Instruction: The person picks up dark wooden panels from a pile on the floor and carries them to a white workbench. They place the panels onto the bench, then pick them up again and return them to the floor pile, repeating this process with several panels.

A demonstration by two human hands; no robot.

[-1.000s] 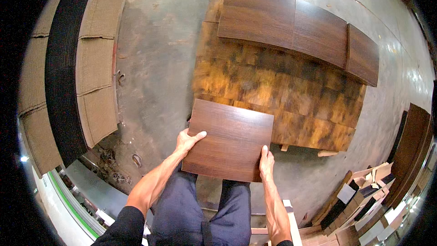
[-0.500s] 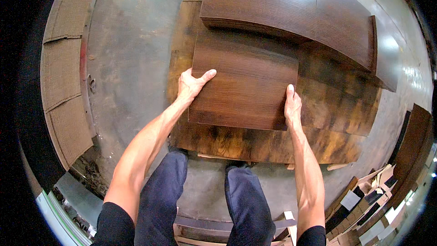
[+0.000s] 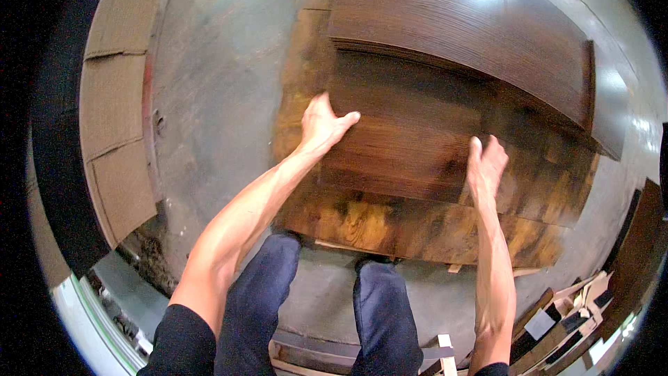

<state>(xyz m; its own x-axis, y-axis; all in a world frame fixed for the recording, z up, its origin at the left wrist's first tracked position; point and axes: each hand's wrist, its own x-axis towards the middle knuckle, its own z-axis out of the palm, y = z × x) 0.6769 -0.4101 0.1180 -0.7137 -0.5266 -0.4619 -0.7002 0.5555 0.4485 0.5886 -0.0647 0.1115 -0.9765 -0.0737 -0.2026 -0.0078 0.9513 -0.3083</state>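
Two bare hands hold a dark wood-grain panel by its side edges, low over a pallet.

Head view: the left hand (image 3: 321,125) grips the left edge of the dark panel (image 3: 403,143), thumb spread out across the top face and the other fingers curled at the edge; the right hand (image 3: 485,163) presses on the right edge, fingers together and pointing away from the person. The panel lies flat over the worn plywood pallet board (image 3: 390,219), just in front of a stack of similar dark panels (image 3: 473,35). Both sit on the grey concrete floor (image 3: 223,97), with flattened cardboard sheets (image 3: 118,97) well apart at the left.
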